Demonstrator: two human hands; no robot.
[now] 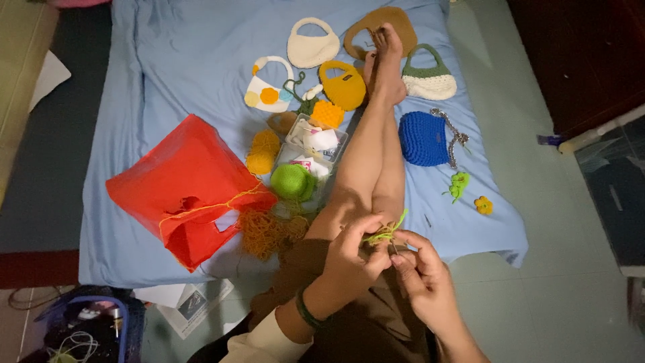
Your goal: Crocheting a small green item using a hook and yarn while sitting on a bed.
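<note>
Bottom centre, left hand and right hand both pinch a small lime-green yarn piece over the knee. It looks like barely a few stitches so far. Mid-frame are a red bag and green yarn ball. Up top are several finished crocheted bags, including a blue purse.
</note>
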